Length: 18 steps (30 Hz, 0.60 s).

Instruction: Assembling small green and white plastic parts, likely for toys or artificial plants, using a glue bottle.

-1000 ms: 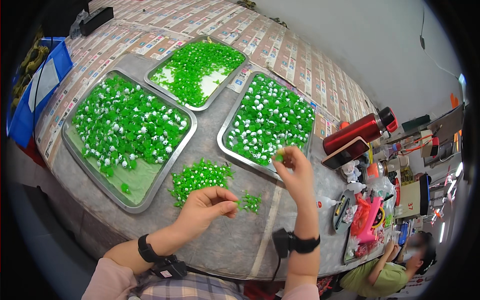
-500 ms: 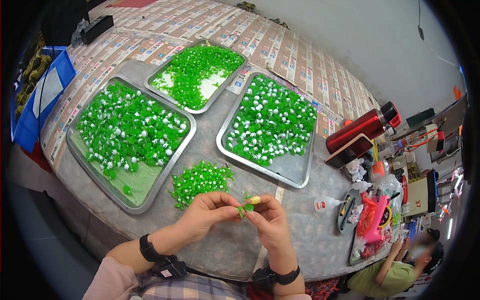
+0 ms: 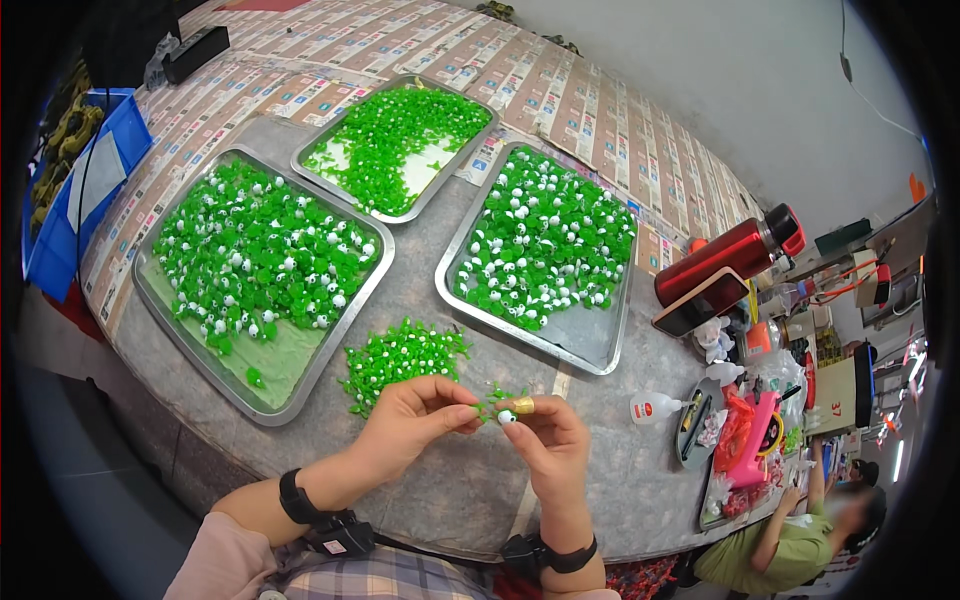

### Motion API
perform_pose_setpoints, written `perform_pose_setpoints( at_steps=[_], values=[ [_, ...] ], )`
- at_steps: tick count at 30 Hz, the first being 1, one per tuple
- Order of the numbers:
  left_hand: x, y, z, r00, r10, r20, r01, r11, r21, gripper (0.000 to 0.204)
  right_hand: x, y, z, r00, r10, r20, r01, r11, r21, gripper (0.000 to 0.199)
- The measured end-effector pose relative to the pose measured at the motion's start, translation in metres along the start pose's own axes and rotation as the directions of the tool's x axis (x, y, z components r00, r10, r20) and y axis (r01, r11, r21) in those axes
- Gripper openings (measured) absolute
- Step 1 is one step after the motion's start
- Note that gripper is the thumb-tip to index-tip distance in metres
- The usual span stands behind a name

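Observation:
My left hand (image 3: 412, 418) and my right hand (image 3: 545, 445) meet low in the middle of the view, over the grey table top (image 3: 620, 470). Together they pinch a small green plastic piece with a white bead (image 3: 500, 408) between their fingertips. A yellow band sits on a right fingertip. Just left of the hands lies a loose pile of green pieces (image 3: 400, 355). Behind it stand three metal trays: a left tray (image 3: 262, 268) and a right tray (image 3: 545, 245) of green pieces with white beads, and a far tray (image 3: 395, 145) of plain green pieces.
A red flask (image 3: 730, 255) and a dark phone (image 3: 700, 302) lie right of the right tray. A small glue bottle (image 3: 652, 408) and cluttered tools sit further right. A person in green (image 3: 790, 545) sits at lower right. A blue crate (image 3: 75, 195) stands left.
My right hand came back from the right tray toward me and joined my left hand. Both now hold a green piece together in front of the loose pile.

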<state>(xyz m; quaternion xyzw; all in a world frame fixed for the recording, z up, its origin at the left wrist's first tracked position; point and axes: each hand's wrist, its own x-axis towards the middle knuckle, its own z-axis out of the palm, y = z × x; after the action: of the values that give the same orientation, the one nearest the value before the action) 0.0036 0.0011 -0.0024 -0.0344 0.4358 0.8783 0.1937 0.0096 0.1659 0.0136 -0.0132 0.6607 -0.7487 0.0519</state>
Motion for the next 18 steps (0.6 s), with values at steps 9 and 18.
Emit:
perform_pose_setpoints(
  at_steps=[9, 18],
  values=[
    [-0.001, -0.0014, 0.0007, 0.999, 0.044, -0.021, -0.04, 0.988, 0.148, 0.012, 0.0005, 0.0005, 0.0024, 1.0, -0.006, 0.025, 0.005, 0.999, 0.041, 0.017],
    [-0.0037, 0.003, 0.0054, 0.973, 0.225, 0.053, -0.219, 0.824, 0.523, 0.008, 0.0004, 0.0022, 0.0, 0.982, 0.173, 0.079, -0.183, 0.97, 0.158, 0.02]
  ],
)
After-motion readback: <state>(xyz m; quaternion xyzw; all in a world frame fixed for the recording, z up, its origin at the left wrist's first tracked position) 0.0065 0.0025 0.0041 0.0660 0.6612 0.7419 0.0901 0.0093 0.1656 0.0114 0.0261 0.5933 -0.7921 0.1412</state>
